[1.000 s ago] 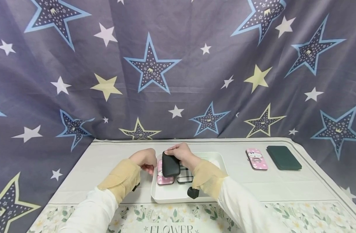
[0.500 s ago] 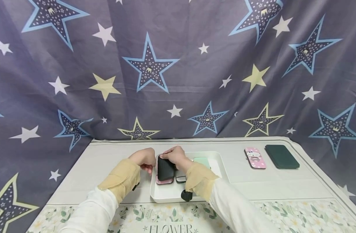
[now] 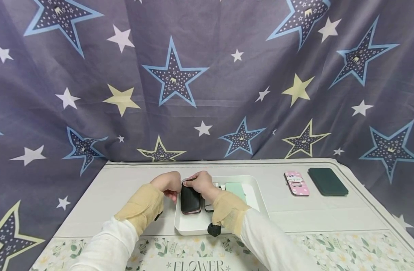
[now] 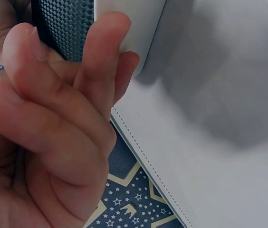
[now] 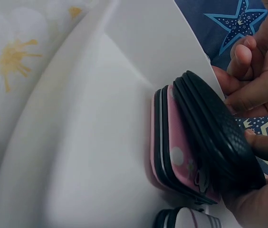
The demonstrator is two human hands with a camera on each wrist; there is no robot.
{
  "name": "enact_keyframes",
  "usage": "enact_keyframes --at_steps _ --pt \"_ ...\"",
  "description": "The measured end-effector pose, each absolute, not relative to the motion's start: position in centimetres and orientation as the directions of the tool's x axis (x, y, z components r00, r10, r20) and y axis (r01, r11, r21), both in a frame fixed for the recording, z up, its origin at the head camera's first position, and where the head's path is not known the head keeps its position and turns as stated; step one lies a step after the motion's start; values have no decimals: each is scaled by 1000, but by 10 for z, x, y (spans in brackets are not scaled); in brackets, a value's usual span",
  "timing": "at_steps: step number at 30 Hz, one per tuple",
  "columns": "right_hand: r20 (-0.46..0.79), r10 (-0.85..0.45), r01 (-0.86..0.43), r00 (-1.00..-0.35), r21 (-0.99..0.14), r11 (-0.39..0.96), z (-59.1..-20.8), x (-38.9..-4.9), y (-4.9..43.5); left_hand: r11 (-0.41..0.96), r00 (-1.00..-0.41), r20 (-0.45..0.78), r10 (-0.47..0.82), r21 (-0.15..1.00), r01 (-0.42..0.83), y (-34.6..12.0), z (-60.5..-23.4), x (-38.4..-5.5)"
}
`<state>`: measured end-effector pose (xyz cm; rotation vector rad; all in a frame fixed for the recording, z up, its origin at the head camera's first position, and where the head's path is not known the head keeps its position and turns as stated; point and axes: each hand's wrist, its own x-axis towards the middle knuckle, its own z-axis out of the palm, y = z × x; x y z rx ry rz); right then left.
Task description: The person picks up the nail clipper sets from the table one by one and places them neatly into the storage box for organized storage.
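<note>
Your right hand (image 3: 202, 183) is holding the black case (image 3: 190, 200) against the pink case (image 5: 177, 153) in the white tray (image 3: 190, 226), while your left hand (image 3: 169, 183), fingers loosely bent, is at the tray's side.

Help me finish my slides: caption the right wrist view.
The right grip holds a ribbed black case tilted over a pink case inside a white tray.
</note>
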<state>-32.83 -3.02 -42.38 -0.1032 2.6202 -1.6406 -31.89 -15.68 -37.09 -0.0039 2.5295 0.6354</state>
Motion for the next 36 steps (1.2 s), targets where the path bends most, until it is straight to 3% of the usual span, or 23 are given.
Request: enact_keyframes --at_steps 13,23,31,36 --pt "-5 -88 -34 -996 -900 435 -424 -326 -28 893 -866 -487 113 431 -126 -155 -370 -317" --pt "-87 -170 6 -982 -904 428 -419 -328 -26 891 -860 -501 96 429 -150 -155 -370 -318" --pt "-108 -198 -5 -974 -866 500 -411 -326 -22 891 -865 -489 107 434 -135 -154 -369 -317" --pt "-74 -226 -80 -971 -792 605 -407 -325 -20 891 -864 -490 112 435 -131 -154 -369 -316"
